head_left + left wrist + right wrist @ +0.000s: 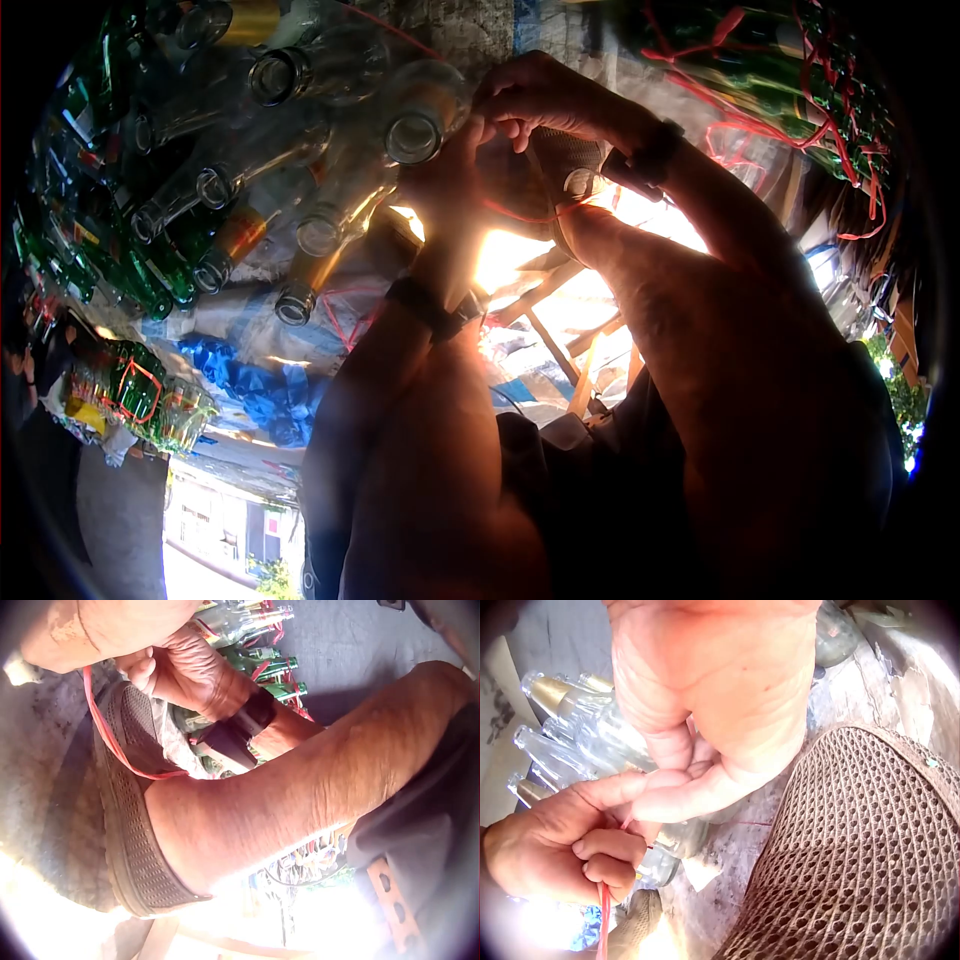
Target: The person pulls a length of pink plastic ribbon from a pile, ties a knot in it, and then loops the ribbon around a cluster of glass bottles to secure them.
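Observation:
My left hand and right hand meet fingertip to fingertip in the right wrist view. Red plastic string hangs from the curled fingers of the left hand, which grip it. Thumb and forefinger of the right hand pinch the string where the hands meet; part of it is hidden by the fingers. In the left wrist view the red string runs down past a brown mesh shoe on the person's foot. Clear glass bottles lie beside the hands, mouths toward the person.
More clear and green bottles are stacked at the left. Green bottles tied with red string lie at the upper right. A blue plastic bundle sits at lower left. Wooden slats show between the person's legs.

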Demonstrator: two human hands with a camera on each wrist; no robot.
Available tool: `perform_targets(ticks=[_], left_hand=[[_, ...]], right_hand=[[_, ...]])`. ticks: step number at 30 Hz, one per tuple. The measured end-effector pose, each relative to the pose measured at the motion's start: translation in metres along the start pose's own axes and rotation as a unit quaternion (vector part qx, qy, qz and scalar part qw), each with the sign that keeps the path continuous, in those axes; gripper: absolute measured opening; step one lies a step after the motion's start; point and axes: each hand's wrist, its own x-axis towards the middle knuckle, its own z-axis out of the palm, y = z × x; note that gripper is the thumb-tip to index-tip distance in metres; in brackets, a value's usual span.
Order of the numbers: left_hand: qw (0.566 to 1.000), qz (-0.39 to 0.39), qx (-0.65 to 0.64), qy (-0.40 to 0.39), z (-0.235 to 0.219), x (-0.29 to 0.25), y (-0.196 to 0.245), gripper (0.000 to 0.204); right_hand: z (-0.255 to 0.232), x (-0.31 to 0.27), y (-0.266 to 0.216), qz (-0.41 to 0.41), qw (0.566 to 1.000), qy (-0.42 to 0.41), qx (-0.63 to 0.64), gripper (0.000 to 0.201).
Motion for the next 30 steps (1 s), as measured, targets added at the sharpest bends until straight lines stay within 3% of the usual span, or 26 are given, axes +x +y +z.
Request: perform_targets(ticks=[5,8,17,20,22,28,30], left_hand=[[1.000,-0.003,-0.028,-0.005,0.000,-0.003,0.002,0.022],[0.997,-0.043,-0.045,-0.037,0.001,-0.003,0.004,0.028],[1.000,0.020,-0.009,0.003,-0.001,-0.005,0.007,0.020],[0.999,0.045,0.006,-0.015,-0.003,-0.004,0.003,0.022],[0.993,-0.012,-0.089,-0.077,-0.002,-0.004,0.002,0.015],[0.998,0.047,0.034,-0.013,-0.001,-0.011,0.008,0.025],[0.998,0.068,0.010,-0.001,0.003,-0.011,0.004,0.024]], right_hand=[[0.001,-0.003,-0.004,-0.005,1.000,-0.001,0.004,0.022],[0.001,-0.002,-0.004,-0.012,1.000,-0.001,0.006,0.022],[0.004,-0.002,-0.005,-0.003,1.000,0.000,0.015,0.020],[0.004,-0.003,-0.007,0.006,1.000,0.002,0.018,0.019],[0.004,-0.004,-0.009,-0.004,1.000,-0.007,0.025,0.019],[0.005,-0.003,-0.007,0.000,0.999,0.000,0.034,0.019],[0.004,-0.003,-0.006,-0.001,0.999,-0.002,0.034,0.019]])
